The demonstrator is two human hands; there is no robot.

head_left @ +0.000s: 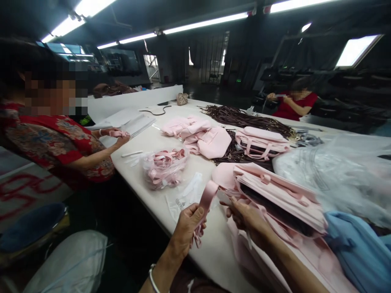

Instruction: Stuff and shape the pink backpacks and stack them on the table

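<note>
My left hand (187,227) is closed round a pink strap (207,197) that loops up from my fist toward a pink bag (275,195) lying flat at the near edge of the white table (159,142). My right hand (244,217) is closed at the bag's left end, its fingers pinching something small that I cannot make out. A clear plastic sleeve (183,199) lies on the table just left of the strap.
A clear sack of pink straps (165,167) sits mid-table, with more pink bags (210,140) and a heap of brown straps (244,118) behind. A person in red (58,142) works at the left; another (293,103) sits far right. Blue fabric (354,244) lies at right.
</note>
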